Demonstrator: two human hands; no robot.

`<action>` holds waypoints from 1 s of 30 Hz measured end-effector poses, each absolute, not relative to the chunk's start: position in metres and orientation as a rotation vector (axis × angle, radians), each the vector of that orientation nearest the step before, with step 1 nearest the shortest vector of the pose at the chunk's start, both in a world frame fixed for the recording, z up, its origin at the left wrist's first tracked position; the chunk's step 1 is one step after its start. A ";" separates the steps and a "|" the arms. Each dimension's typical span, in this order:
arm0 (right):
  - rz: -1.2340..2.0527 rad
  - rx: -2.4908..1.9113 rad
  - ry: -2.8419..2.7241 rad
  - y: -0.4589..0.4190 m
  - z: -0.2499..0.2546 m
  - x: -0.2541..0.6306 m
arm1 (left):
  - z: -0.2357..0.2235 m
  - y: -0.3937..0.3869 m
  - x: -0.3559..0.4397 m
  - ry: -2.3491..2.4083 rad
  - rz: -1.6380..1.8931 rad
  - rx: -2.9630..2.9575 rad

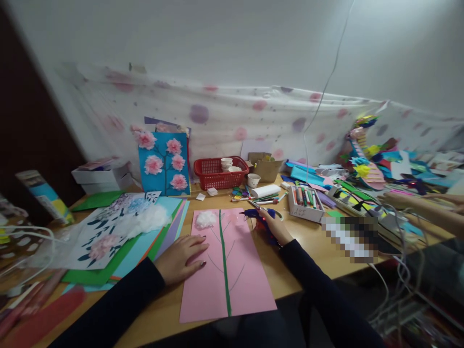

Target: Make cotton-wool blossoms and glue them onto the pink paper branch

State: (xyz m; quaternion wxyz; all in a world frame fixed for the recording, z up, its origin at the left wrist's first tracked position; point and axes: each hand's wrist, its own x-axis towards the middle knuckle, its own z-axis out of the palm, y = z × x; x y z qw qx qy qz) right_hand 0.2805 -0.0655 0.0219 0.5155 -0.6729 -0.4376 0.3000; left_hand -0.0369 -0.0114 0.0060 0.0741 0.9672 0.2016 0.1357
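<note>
A pink sheet of paper [250, 285] lies in front of me, with a green stem [225, 270] down its middle and thin drawn branches to either side. White fluffy cotton [206, 220] sits at its upper left. My left hand [183, 258] rests on the sheet's left edge, fingers stretched out. In my right hand [277, 229] is a blue glue gun [266, 212] with a small red light, its nozzle pointing left over the upper right of the sheet. Close behind that hand lies a pair of scissors [253, 205], partly hidden.
A red basket [208, 180] with paper cups stands behind, beside a marker box [306, 212]. More cotton [150, 220] lies on coloured sheets to the left. A blue flower picture [163, 166] leans at the back. Another person's arm [424, 205] reaches in at right, near white cables.
</note>
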 end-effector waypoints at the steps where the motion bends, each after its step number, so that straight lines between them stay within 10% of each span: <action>1: 0.699 -1.629 -1.058 -0.065 0.022 0.281 | 0.005 -0.011 -0.037 0.606 0.415 2.901; 30: 0.543 -1.881 -1.201 -0.052 0.026 0.274 | -0.001 -0.009 -0.036 0.660 0.394 2.838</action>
